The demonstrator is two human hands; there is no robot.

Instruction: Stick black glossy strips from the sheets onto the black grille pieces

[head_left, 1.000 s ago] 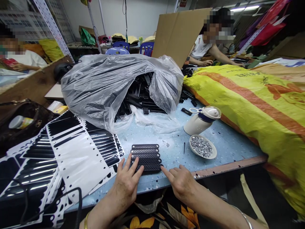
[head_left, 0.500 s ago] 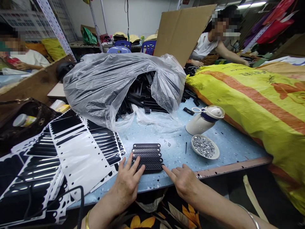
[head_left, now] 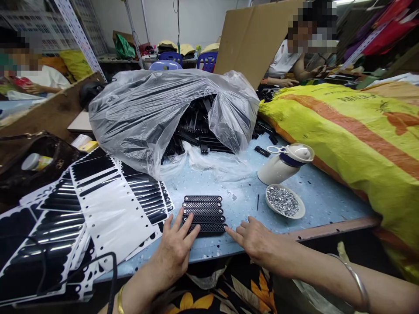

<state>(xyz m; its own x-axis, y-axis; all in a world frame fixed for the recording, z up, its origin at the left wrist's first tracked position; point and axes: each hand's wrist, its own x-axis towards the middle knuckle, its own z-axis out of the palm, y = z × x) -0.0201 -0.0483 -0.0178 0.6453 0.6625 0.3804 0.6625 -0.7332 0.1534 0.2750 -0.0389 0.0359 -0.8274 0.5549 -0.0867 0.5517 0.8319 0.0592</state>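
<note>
Several black textured strips (head_left: 203, 211) lie side by side in a small block near the front edge of the blue speckled table (head_left: 242, 192). My left hand (head_left: 175, 242) rests with spread fingers on the left ends of the strips, holding nothing. At the block's lower right corner, the index finger of my right hand (head_left: 257, 240) points out and touches the end of the nearest strip. Its other fingers are curled; whether anything small is in them is hidden. Right of the block are a thin black pin-like piece (head_left: 258, 202) and a white bowl (head_left: 303, 209) of small silvery parts.
A plastic bag (head_left: 137, 109) of black parts fills the table's back. A white lidded jug (head_left: 278, 168) stands behind the bowl. Sheets of black stickers (head_left: 111, 209) lie left, a yellow sack (head_left: 343, 126) right. Two people sit beyond, left and right.
The view has shifted slightly. My right forearm has swung a little to the right, its fingertip still at the strip's end. The person at the back right has drawn an arm in.
</note>
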